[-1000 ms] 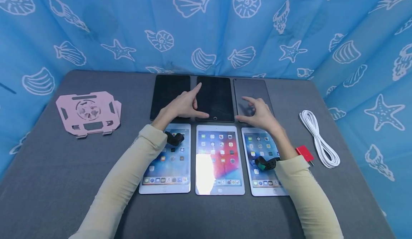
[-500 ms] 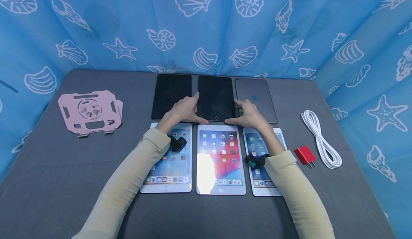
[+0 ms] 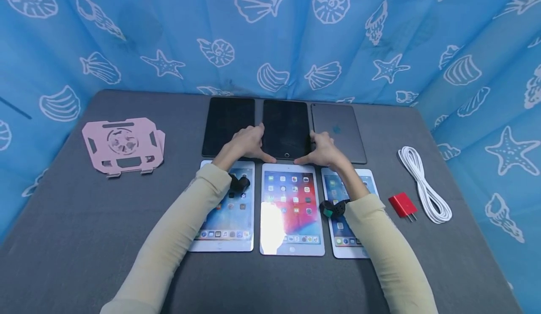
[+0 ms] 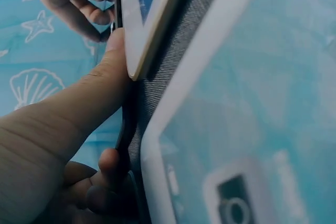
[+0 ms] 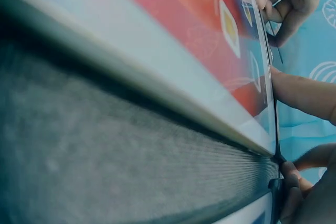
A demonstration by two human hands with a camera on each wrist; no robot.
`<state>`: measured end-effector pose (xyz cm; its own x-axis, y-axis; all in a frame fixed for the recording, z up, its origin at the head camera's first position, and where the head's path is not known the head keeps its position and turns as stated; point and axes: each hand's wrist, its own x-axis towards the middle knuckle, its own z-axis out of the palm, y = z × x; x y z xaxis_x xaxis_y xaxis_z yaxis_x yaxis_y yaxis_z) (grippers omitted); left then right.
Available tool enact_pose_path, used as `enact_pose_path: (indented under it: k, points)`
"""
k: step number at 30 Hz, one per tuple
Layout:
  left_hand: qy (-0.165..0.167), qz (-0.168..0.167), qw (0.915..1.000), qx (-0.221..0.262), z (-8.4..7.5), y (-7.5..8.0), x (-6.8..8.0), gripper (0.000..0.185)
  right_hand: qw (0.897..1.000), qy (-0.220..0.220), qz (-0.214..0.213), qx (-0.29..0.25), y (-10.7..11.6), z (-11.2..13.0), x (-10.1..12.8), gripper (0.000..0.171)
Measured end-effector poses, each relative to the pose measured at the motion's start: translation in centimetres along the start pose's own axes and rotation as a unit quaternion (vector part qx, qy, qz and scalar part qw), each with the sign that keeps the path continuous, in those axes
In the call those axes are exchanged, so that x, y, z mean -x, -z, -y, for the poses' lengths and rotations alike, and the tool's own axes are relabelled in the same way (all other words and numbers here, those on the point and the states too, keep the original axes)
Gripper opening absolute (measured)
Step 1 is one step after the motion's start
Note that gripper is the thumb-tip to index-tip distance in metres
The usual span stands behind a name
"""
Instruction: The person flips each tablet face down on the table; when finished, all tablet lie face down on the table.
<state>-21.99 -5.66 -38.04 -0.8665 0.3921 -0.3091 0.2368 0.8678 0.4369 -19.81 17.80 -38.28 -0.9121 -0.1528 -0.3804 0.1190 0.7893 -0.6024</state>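
Note:
Six tablets lie on the dark table in two rows. At the middle of the far row is a black tablet, screen up, its home button toward me. My left hand holds its left edge and near-left corner, thumb along the near edge. On the opposite side, my right hand holds the near-right corner, thumb along the near edge and fingers at the side. Just below both thumbs lies a white tablet with a lit red-and-blue screen. Most fingertips are hidden in the head view.
Another black tablet and a grey tablet, back up, flank the held one. Lit white tablets lie under the forearms. A pink stand is left; a red charger and white cable are right.
My right hand has come left from above the grey tablet to the middle black tablet's corner. My left hand has closed in on its left edge. The tablets show no clear shift on the table.

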Motion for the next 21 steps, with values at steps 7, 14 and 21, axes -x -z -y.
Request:
enact_pose_path:
  k: [7,14,21]
  points:
    - [0.0,-0.005,1.0,0.003,0.21,-0.22,-0.21,0.115,0.999,-0.034,0.011,-0.021,0.12,-0.1,-0.36,0.112]
    - [0.007,-0.012,0.9999,-0.009,0.47,-0.37,-0.21,0.118,0.998,-0.032,-0.006,-0.062,-0.27,-0.24,-0.52,0.115]
    - [0.008,-0.01,0.9998,-0.015,0.53,-0.36,-0.28,0.119,0.995,-0.046,-0.017,-0.091,-0.49,-0.27,-0.65,0.114]
